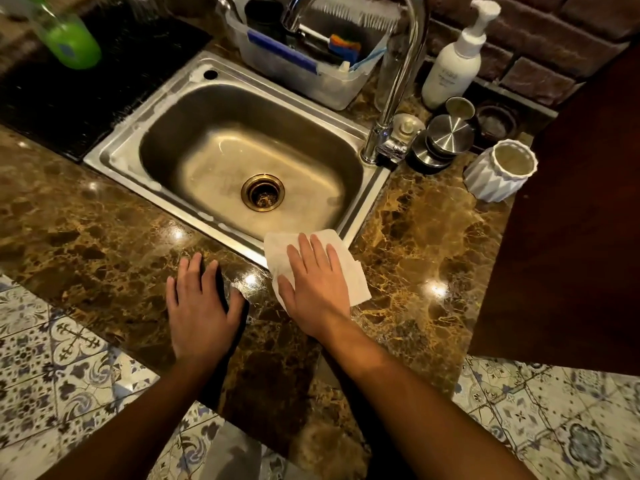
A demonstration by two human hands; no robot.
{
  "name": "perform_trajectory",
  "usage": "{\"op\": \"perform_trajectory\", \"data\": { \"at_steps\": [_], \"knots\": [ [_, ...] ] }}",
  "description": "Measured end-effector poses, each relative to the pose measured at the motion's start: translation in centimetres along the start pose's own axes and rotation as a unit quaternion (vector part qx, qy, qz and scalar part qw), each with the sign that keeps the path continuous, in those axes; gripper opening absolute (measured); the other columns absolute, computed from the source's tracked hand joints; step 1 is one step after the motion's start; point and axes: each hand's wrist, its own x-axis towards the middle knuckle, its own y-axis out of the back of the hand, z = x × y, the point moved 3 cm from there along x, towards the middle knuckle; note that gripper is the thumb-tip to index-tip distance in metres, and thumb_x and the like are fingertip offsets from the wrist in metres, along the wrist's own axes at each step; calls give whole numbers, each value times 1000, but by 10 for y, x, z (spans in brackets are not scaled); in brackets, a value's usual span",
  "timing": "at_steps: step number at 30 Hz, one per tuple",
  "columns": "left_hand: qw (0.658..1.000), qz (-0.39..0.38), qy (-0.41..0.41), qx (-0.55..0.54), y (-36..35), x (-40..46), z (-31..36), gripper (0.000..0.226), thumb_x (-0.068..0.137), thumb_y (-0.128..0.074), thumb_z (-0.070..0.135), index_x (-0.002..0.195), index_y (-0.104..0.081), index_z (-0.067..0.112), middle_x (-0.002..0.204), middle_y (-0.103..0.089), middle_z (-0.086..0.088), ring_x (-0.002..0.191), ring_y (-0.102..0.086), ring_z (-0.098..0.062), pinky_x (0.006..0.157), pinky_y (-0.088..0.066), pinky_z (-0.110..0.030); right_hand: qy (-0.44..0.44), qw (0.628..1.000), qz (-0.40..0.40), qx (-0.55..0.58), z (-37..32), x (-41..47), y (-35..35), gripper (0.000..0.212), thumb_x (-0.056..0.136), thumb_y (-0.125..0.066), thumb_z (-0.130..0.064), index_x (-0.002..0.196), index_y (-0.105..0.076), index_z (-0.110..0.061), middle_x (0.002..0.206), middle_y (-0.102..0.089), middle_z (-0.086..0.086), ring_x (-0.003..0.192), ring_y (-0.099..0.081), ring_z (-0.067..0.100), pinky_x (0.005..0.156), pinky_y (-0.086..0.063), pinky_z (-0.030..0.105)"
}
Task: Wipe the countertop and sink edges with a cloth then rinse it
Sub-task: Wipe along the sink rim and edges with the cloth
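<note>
Head view. The right hand (317, 275) lies flat, fingers spread, pressing a white cloth (349, 268) onto the brown marbled tabletop (426, 237); it pins the cloth under the palm and does not pinch it. The cloth straddles the near right corner of the steel sink (114, 155), its far edge lapping onto the rim there. The left hand (202, 303) rests open and empty on the tabletop just beside the right hand, touching no cloth. The sink rim runs diagonally, from that near corner up and to the left, so the unwiped front edge lies up and to the left of the cloth. White streaks show along the rim's left and front edges. The right hand is the nearer to the rim; the left hand lies a little short of it. For rinsing, the faucet (398, 98) stands at the sink's far right corner, beyond the cloth.

Hidden or unclear: most of the cloth's middle under the right hand; the faucet's spout tip, lost against the caddy (311, 74) behind; whether the cloth is wet cannot be told.
</note>
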Motion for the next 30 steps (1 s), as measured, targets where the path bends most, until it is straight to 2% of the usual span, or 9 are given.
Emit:
{"op": "perform_trajectory", "data": {
  "at_steps": [8, 11, 13, 16, 19, 22, 24, 27, 30],
  "knots": [
    [1000, 0, -17, -17, -4, 1, -8, 67, 98, -36, 47, 147, -48, 4, 164, -35, -20, 157, -22, -35, 127, -17, -58, -71, 996, -23, -51, -15, 25, -3, 80, 98, -6, -58, 156, -39, -14, 165, -34, 12, 155, -22, 30, 130, -7, 48],
    [998, -21, -25, -56, -3, 3, -16, 67, 95, -39, 49, 148, -49, 8, 166, -33, -16, 158, -20, -32, 128, -14, -55, -77, 994, -14, -80, -25, 40, -2, 72, 102, -13, -56, 140, -56, -14, 141, -58, 12, 135, -46, 30, 122, -25, 46],
    [994, -46, -57, -76, 2, 5, -28, 66, 94, -42, 50, 149, -49, 13, 169, -28, -11, 159, -18, -30, 128, -11, -51, -81, 993, -4, -83, -31, 50, 0, 63, 104, -22, -54, 124, -66, -15, 119, -67, 9, 113, -56, 28, 107, -37, 43],
    [989, -68, -104, -76, 13, 21, -64, 64, 95, -42, 50, 149, -49, 16, 170, -24, -8, 159, -19, -29, 126, -19, -54, -92, 993, -8, -76, -36, 61, 1, 59, 103, -26, -54, 116, -70, -16, 109, -71, 8, 104, -60, 29, 95, -39, 43],
    [993, -59, -78, -58, 26, 57, -102, 64, 96, -46, 48, 151, -46, 14, 171, -22, -10, 160, -11, -29, 127, -16, -59, -105, 992, -7, -71, -35, 62, 4, 62, 102, -25, -55, 117, -70, -17, 109, -72, 7, 105, -60, 29, 96, -39, 42],
    [997, -45, -51, -41, 33, 97, -124, 60, 100, -60, 35, 152, -44, 9, 170, -22, -14, 161, -8, -31, 128, -13, -59, -110, 992, 4, -67, -35, 61, 3, 64, 101, -23, -56, 116, -72, -17, 109, -73, 7, 105, -61, 28, 97, -39, 41],
    [998, -34, -40, -33, 37, 115, -131, 62, 101, -62, 32, 154, -41, 7, 170, -21, -15, 161, -7, -32, 129, -11, -57, -111, 992, 31, -56, -34, 59, 1, 60, 101, -27, -54, 111, -73, -17, 105, -74, 6, 101, -63, 28, 96, -40, 41],
    [998, -42, -35, -34, 33, 125, -132, 63, 105, -52, 38, 158, -34, 9, 172, -16, -13, 161, -3, -30, 129, -5, -56, -118, 990, 66, -37, -34, 54, 0, 53, 100, -34, -49, 102, -75, -16, 98, -76, 3, 93, -66, 27, 90, -42, 39],
    [998, -56, -39, -4, 22, 124, -128, 69, 103, -35, 50, 160, -30, 11, 173, -14, -13, 161, -1, -28, 129, 0, -56, -121, 990, 64, -31, -33, 56, 2, 49, 99, -38, -47, 102, -76, -16, 97, -76, 4, 91, -67, 27, 89, -43, 39]
  ]
}}
